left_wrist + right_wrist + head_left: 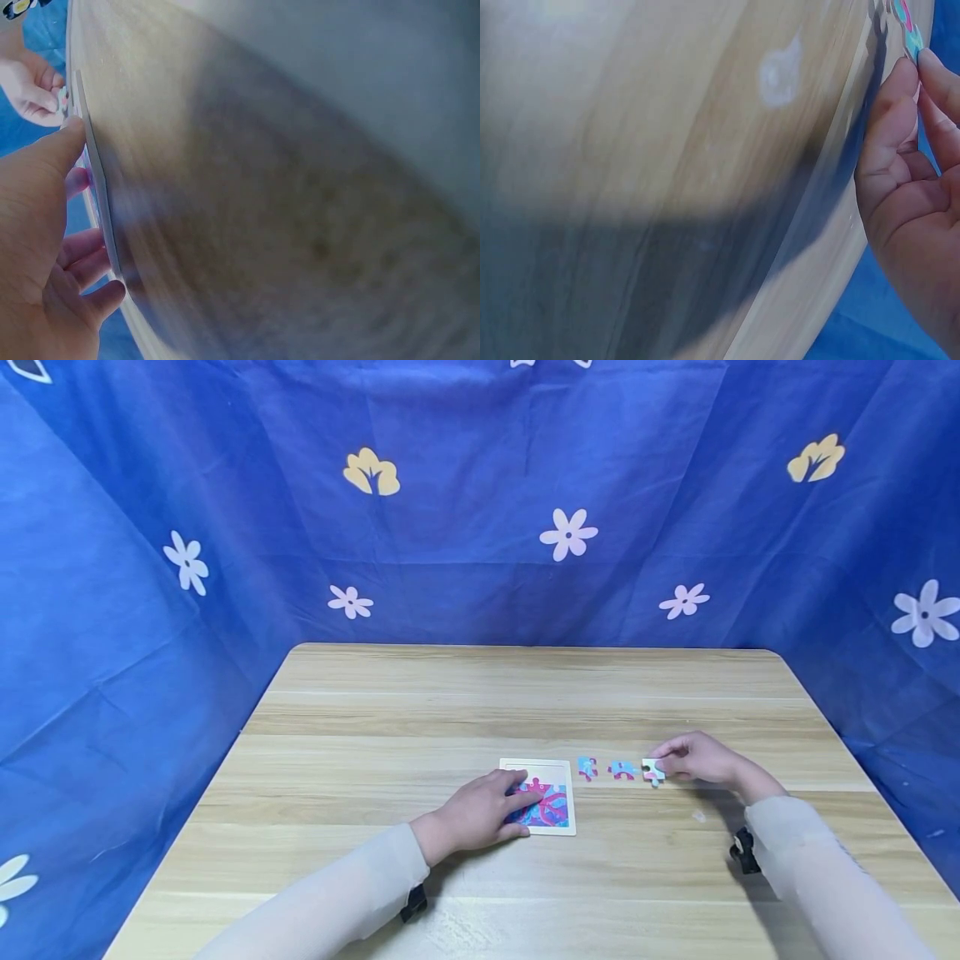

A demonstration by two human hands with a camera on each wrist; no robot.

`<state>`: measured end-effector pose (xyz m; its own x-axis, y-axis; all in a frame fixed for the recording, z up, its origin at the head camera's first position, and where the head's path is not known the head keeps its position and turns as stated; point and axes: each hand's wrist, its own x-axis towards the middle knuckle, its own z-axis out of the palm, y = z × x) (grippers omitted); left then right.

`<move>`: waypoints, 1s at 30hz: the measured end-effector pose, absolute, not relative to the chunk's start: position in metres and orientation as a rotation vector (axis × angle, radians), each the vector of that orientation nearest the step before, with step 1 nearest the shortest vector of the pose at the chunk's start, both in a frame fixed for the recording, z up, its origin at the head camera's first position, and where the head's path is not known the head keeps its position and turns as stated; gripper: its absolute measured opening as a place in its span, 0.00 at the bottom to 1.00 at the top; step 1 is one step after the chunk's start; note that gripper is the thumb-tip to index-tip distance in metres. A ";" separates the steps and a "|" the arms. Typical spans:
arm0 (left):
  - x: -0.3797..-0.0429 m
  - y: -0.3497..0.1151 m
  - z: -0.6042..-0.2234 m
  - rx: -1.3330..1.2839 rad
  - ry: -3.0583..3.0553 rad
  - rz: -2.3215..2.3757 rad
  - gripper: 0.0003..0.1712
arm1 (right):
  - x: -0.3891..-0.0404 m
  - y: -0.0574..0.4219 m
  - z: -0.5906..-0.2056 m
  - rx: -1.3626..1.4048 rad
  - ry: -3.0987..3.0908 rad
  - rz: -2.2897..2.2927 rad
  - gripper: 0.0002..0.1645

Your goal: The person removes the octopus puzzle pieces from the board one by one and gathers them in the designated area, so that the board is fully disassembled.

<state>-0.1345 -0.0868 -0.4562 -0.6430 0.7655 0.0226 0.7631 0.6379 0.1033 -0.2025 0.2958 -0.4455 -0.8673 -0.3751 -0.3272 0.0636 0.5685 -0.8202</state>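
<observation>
A small square puzzle board (572,806) with a pale frame lies on the table, its lower part filled with pink, blue and purple pieces. Over its left side my left hand (474,812) rests with spread fingers, the thumb by the near edge. In the left wrist view, that hand's fingers (84,251) touch the board along its edge. My right hand (701,758) pinches a puzzle piece (651,772) between thumb and fingertips, to the right of the board. The right wrist view shows this colourful piece (906,16) only partly, at the top edge.
Two loose puzzle pieces, one blue and pink (587,767) and another light blue and magenta (622,769), lie between the board and my right hand. The wooden table (420,710) has a whitish spot (699,817) near the right forearm. Blue flowered cloth (465,527) hangs behind and beside it.
</observation>
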 end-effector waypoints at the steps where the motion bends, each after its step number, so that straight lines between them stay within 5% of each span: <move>1: -0.135 -0.087 -0.456 1.316 2.821 0.158 0.32 | -0.202 0.297 -0.445 -0.249 2.332 -1.249 0.17; 30: -0.136 -0.087 -0.456 1.316 2.827 0.163 0.32 | -0.199 0.299 -0.449 -0.186 2.398 -1.271 0.15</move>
<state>-0.1355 -0.0874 -0.4565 -0.6443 0.7643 0.0267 0.7623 0.6390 0.1027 -0.1995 0.2990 -0.4485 -0.9038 -0.3061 -0.2991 0.0756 0.5737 -0.8156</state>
